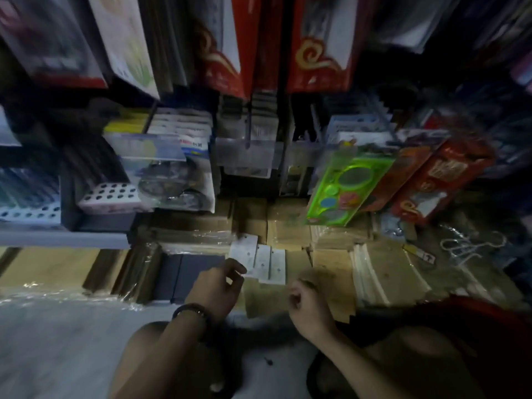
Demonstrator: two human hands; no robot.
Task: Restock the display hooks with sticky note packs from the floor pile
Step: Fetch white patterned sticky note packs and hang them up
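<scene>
Single view only: head-worn, wide-angle camera. Faces forward and steeply down, toward shelf base and floor. Very near the work: left hand (pixel 216 286) and right hand (pixel 309 300) sit low centre, forearms entering from bottom edge, bent knees (pixel 149 358) at bottom corners. Sticky note packs (pixel 263 262) lie near frame centre, just beyond hands. Floor (pixel 57 341) fills lower left. Tan floor pile (pixel 331 254) spans middle band. Hanging display goods (pixel 319 44) crowd top edge, splayed outward by lens. Picture is dim, blurred toward the edges.
</scene>
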